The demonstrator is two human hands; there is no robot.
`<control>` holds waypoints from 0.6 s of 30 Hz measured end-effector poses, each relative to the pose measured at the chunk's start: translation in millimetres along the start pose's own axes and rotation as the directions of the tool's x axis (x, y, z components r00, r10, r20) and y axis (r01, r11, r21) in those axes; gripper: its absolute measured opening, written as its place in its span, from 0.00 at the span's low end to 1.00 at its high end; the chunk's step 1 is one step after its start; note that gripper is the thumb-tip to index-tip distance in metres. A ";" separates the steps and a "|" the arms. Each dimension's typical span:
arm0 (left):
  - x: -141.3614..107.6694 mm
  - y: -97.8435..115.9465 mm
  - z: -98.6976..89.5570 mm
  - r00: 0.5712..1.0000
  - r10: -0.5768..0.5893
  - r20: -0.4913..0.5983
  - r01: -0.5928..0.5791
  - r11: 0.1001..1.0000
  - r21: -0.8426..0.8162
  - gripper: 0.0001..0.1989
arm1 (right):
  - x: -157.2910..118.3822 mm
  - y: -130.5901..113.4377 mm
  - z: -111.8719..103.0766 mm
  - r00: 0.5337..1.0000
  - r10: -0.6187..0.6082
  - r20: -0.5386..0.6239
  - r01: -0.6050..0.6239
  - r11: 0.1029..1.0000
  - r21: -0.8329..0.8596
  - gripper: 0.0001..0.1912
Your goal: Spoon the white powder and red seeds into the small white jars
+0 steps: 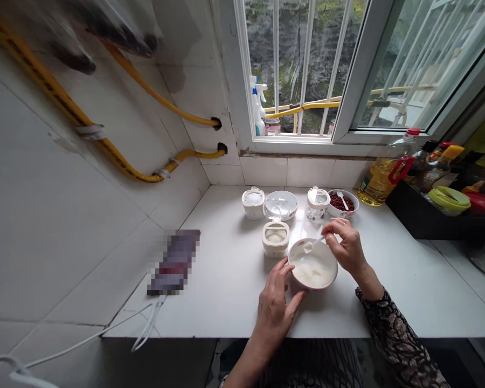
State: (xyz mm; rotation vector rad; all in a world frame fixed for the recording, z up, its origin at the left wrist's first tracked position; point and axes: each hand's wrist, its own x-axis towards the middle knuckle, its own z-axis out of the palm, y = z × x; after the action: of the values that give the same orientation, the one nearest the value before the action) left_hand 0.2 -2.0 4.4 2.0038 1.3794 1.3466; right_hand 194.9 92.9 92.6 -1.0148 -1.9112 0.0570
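Note:
A white bowl (pixel 332 272) with pale, powdery contents stands on the counter in front of me. My left hand (pixel 275 302) steadies it, fingers along its left side and thumb at the near side. Between the fingers of my right hand (pixel 347 248) is the handle of a small white spoon (pixel 309 247), its scoop end over the bowl. Just behind and left of the bowl sits a cream seasoning jar (pixel 275 248), lid raised, with light granules inside. A second jar (pixel 253 209) of white powder, a white dish (pixel 286 203) and a lidded jar (pixel 318 205) stand farther back.
At the back, a bowl (pixel 353 212) holds dark red beans and a white spoon. An oil bottle (pixel 378 180) and a black box (pixel 404 215) of condiments occupy the right. A blurred-out dark object (pixel 175 264) with a white cable (pixel 147 326) lies left. A barred window is behind.

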 end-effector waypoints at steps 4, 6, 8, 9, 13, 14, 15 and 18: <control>0.6 1.6 -0.6 1.000 0.003 -0.004 -0.003 1.000 -0.012 0.24 | -3.9 0.7 2.9 0.974 -0.022 0.226 0.050 0.992 -0.118 0.10; 1.1 2.2 -1.0 1.000 0.007 -0.005 -0.007 1.000 -0.011 0.24 | -6.0 -3.8 9.5 0.958 0.004 0.288 0.033 0.992 -0.123 0.10; 1.4 2.4 -1.2 1.000 0.011 -0.007 -0.011 1.000 -0.009 0.23 | -7.9 -7.4 16.2 0.952 0.042 0.303 -0.015 0.996 -0.090 0.11; 1.5 2.3 -1.2 1.000 0.013 -0.009 -0.013 1.000 -0.007 0.23 | -8.6 -8.1 18.9 0.953 0.062 0.297 -0.044 0.997 -0.067 0.11; 1.4 1.3 -1.0 1.000 0.019 -0.007 -0.019 1.000 -0.010 0.23 | -8.7 -4.6 21.2 0.963 0.167 0.212 -0.174 0.985 0.015 0.10; 1.4 1.1 -0.9 1.000 0.020 -0.005 -0.020 1.000 -0.011 0.23 | -8.0 -3.4 20.0 0.962 0.200 0.187 -0.210 0.977 0.037 0.10; 1.3 1.0 -0.9 1.000 0.021 -0.004 -0.021 1.000 -0.013 0.23 | -7.1 -2.5 18.5 0.958 0.235 0.166 -0.248 0.967 0.062 0.10; 1.2 1.2 -1.1 1.000 0.012 0.001 -0.012 1.000 -0.014 0.23 | -4.5 -2.7 14.3 0.925 0.346 0.160 -0.370 0.915 0.158 0.10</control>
State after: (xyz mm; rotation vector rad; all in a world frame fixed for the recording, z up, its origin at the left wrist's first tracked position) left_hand -0.1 -1.7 6.4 2.0062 1.3563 1.3562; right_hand 183.5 93.2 82.6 -1.2454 -1.7705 0.5161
